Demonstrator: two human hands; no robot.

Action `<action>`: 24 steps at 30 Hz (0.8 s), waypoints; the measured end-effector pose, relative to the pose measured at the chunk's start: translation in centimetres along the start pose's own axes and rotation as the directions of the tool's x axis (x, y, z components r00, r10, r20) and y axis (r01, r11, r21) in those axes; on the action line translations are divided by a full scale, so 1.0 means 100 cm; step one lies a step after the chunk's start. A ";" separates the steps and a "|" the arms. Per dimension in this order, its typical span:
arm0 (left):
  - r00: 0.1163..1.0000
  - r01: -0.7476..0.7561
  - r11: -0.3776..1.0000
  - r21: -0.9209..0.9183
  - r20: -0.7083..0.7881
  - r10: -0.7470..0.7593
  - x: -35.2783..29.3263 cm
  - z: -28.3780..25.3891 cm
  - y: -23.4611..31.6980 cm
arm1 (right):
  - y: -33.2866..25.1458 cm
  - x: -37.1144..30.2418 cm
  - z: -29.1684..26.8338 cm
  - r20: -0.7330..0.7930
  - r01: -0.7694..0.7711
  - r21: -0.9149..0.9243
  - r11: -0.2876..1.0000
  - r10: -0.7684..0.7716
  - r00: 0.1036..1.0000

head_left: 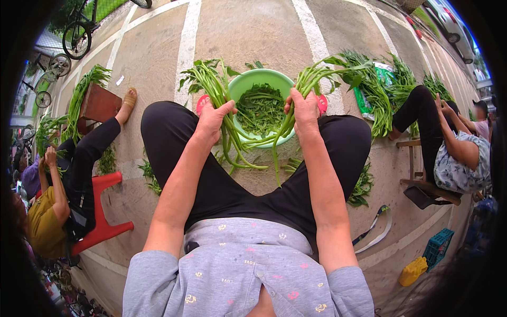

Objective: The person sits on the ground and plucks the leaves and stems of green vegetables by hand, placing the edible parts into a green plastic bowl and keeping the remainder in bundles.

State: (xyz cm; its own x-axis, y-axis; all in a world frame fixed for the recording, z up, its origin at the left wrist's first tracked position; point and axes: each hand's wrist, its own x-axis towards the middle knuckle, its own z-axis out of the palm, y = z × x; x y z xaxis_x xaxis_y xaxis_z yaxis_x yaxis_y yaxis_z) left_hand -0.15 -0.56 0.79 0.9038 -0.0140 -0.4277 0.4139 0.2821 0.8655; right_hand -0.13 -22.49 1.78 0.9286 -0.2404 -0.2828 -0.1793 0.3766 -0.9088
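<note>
My left hand is closed round a bunch of water spinach, with leaves fanning out at the far end and long stems hanging toward me. In my right hand is a second bunch of water spinach, gripped near the middle, its leaves pointing far right. Some stems cross low between the two hands. Beyond and below them stands a light green basin with red handles, holding a heap of picked green leaves.
Loose greens lie on the paving beside my knees. At right, more long greens are piled near a seated person. Another person sits at left by a red stool. A strap and yellow container lie right.
</note>
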 end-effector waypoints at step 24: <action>0.967 0.097 0.994 -0.051 0.243 -0.082 -0.007 0.011 -0.007 | 0.016 -0.028 0.037 0.508 -0.067 -0.203 0.977 0.164 0.845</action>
State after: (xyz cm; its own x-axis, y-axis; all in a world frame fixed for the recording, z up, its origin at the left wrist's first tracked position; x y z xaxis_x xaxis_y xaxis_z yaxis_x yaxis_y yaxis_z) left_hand -0.91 -1.77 0.74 0.8661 -0.2693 -0.4211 0.4936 0.3280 0.8054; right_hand -1.82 -17.87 2.25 0.9208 0.3134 -0.2322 -0.3037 0.2026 -0.9310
